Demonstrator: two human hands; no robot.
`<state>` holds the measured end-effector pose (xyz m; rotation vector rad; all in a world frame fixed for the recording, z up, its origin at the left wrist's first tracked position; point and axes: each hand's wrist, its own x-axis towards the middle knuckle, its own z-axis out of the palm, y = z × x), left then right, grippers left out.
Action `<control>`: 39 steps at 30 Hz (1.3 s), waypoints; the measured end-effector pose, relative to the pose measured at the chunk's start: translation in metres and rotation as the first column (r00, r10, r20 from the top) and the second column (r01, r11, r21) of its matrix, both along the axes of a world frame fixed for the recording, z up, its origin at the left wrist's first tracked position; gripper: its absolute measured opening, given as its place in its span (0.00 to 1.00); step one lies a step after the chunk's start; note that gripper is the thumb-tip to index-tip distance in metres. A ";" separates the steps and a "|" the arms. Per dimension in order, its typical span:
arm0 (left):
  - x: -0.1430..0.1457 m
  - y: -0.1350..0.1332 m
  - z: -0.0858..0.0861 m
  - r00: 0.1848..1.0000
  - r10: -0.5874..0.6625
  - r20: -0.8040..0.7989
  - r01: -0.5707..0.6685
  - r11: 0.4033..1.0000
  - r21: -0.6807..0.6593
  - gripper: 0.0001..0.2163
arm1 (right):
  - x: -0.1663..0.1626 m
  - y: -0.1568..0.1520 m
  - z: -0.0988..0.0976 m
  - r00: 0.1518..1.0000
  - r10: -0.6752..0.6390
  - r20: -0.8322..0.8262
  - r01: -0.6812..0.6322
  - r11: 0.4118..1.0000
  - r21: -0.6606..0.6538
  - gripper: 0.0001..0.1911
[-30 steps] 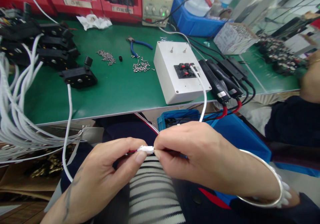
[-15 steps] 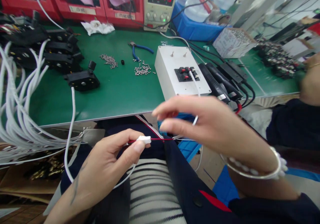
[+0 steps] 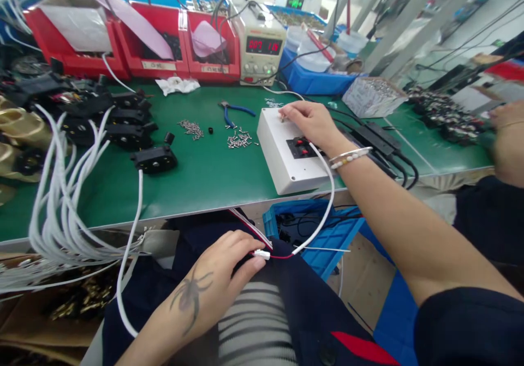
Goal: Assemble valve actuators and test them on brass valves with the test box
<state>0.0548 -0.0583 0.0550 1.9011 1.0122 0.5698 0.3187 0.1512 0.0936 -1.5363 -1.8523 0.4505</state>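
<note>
My left hand (image 3: 221, 270) rests on my lap and pinches a small white connector (image 3: 261, 255) with red wires. From it a white cable (image 3: 327, 191) runs up to the black terminal block on a white test box (image 3: 286, 169) on the green bench. My right hand (image 3: 309, 123) reaches over the box, fingertips pressed on a small toggle switch (image 3: 282, 117) at its far end. A black part with a white cable (image 3: 154, 159) lies left of the box.
A power supply with red digits (image 3: 262, 49) stands behind the box, beside red bins (image 3: 164, 63). Blue-handled pliers (image 3: 233, 112) and several small metal pins (image 3: 239, 139) lie on the bench. A bundle of white cables (image 3: 61, 213) hangs at left. Another person's arm (image 3: 507, 137) shows at right.
My right hand let go of the connector and rose from my lap to the switch on the white box. My left hand kept the connector. The view tilted upward.
</note>
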 end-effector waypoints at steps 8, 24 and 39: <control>-0.051 0.052 0.004 0.762 0.645 0.062 -0.609 0.681 0.406 0.18 | 0.004 0.002 0.003 0.999 -0.027 -0.041 0.027 1.000 0.003 0.25; -0.052 0.101 -0.054 0.746 0.623 0.236 -0.585 0.443 0.680 0.09 | -0.039 -0.048 0.032 0.952 -0.157 -0.263 0.222 0.946 0.238 0.14; -0.034 0.028 0.000 0.901 0.236 0.364 -0.426 0.329 0.843 0.15 | -0.100 -0.148 0.014 0.481 0.028 -0.876 -0.661 0.668 -0.342 0.22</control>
